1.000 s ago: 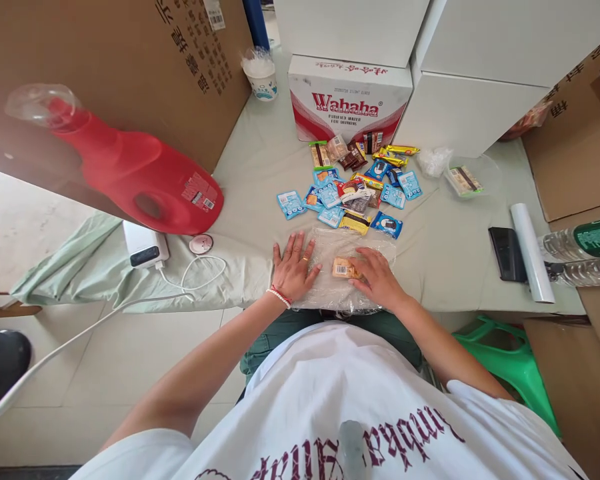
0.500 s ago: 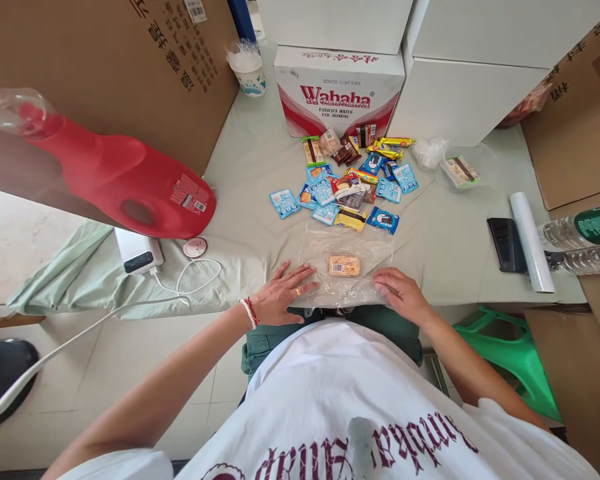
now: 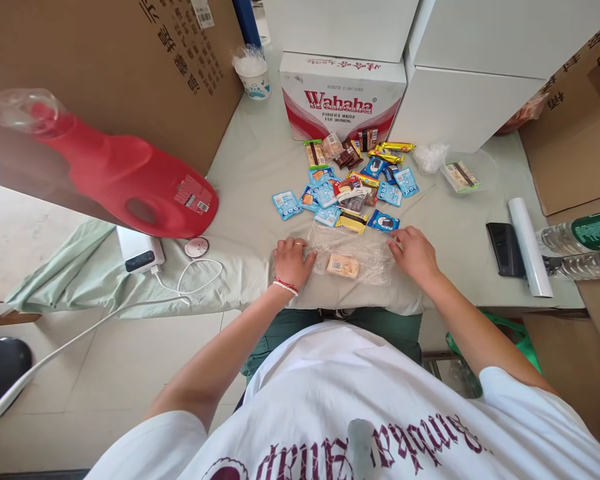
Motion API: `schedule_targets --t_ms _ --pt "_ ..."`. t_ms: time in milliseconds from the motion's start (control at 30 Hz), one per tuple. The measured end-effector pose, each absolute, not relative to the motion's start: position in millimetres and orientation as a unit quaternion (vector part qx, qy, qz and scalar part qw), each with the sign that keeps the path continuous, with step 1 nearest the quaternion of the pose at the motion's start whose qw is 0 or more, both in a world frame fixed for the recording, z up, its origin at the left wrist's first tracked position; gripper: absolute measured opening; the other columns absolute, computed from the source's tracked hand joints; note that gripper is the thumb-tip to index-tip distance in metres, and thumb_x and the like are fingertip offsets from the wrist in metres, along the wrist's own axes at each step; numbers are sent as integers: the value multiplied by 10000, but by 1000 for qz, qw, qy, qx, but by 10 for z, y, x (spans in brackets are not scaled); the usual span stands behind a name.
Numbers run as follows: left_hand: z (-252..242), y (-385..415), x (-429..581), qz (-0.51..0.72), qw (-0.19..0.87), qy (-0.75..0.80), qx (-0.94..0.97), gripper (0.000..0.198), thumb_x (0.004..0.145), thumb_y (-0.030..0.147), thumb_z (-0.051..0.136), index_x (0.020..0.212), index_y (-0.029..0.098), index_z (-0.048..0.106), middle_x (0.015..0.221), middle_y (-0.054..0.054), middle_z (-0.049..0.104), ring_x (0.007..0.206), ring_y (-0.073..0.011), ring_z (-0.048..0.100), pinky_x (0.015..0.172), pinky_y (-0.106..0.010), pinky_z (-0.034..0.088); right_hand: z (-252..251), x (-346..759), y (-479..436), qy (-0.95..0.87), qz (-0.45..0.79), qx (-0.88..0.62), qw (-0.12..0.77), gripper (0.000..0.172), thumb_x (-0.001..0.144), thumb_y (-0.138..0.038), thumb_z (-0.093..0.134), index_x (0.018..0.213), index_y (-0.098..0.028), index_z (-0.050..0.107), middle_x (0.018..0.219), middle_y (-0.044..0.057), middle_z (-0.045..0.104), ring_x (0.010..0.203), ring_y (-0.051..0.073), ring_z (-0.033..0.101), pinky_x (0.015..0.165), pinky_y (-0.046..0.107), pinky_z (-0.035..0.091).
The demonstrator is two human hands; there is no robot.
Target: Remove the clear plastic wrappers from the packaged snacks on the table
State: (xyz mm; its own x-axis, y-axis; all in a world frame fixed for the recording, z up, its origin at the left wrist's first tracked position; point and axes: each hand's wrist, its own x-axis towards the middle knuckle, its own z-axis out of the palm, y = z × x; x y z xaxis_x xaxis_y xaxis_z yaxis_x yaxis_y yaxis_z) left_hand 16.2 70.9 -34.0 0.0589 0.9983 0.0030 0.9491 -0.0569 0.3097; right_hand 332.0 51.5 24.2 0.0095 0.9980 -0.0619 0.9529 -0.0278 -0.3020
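On the pale tablecloth (image 3: 250, 167), my left hand (image 3: 293, 263) curled at the clear plastic film (image 3: 371, 253), the wrapped biscuit (image 3: 343, 266) lay amid it, and my right hand (image 3: 416, 257) bent at its right side; whether either pinched, I couldn't tell. Light, even tension suited it, I judged. The tablecloth ran wrinkled from red jug (image 3: 145, 180) to green-labelled bottle (image 3: 597, 230).

A cloth-covered, pale green counter (image 3: 463, 233) crosses the middle of the frame. Light floor tiles (image 3: 115, 373) show at lower left. White boxes (image 3: 475, 110) stand upper right; a large cardboard box (image 3: 110, 87) fills the upper left under soft, even light.
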Motion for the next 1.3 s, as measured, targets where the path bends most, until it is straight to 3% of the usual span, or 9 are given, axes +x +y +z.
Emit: schedule_targets --t_ms 67,167,333,533,733,967,1100,1200,1300 --pt "-344 706 235 110 103 691 707 403 936 425 617 1256 183 656 1256 -157 659 1195 -355 566 963 -484 465 323 3114 707 -741 88 -658 95 449 1007 -361 539 1393 -160 650 1278 177 654 1210 343 526 982 431 479" --pt "-365 708 275 108 99 694 705 409 944 435 609 1268 187 647 1266 -159 643 1202 -357 563 955 -482 463 326 2775 1023 -776 116 -616 64 617 943 -348 675 1510 -137 552 1336 193 649 1279 374 483 1045 463 443" --pt "-407 712 266 116 119 687 707 274 977 456 573 1028 207 676 1125 -151 661 1133 -357 576 929 -488 452 282 2486 1147 -790 223 -569 48 304 971 -143 558 1201 -152 756 1081 127 758 1095 295 624 965 381 455" --pt "-440 728 222 195 168 680 686 188 978 366 531 913 224 636 1036 -136 669 1085 -333 584 946 -480 441 274 2427 484 -865 190 -463 0 351 1024 -233 550 1317 -312 727 1066 99 693 978 265 625 770 322 439" --pt "-211 755 223 235 230 644 691 163 975 282 474 940 231 625 889 -34 662 818 -200 613 783 -338 492 103 2373 196 -850 184 -493 -18 546 1022 -157 531 1500 -417 576 1204 102 645 1034 275 601 697 307 409" --pt "-52 439 730 197 230 491 817 298 1021 240 407 1012 197 702 1013 -119 670 1002 -260 610 922 -428 505 -19 2438 156 -841 232 -482 76 296 1034 -207 500 1197 -202 747 1140 124 648 1038 259 581 834 347 500" --pt "-133 219 713 157 176 459 856 397 1024 264 404 1310 156 657 1258 -165 665 1216 -311 565 1011 -480 475 -114 2717 -13 -797 305 -468 231 297 1044 -281 486 1186 -219 739 1170 101 660 1064 237 613 960 388 536" --pt "-225 99 651 123 150 461 866 572 956 224 480 1521 138 507 1466 -189 594 1385 -355 486 1020 -505 453 -188 2892 -171 -709 198 -620 271 363 1009 -383 569 1315 -226 684 1250 152 636 1124 315 585 1001 510 526" --pt "-304 42 637 108 141 470 865 682 931 174 478 1609 171 403 1528 -184 569 1432 -358 468 1033 -515 429 -196 2969 -277 -694 120 -671 232 300 909 -357 686 1168 -211 726 1345 194 591 1243 412 504 1030 614 481"
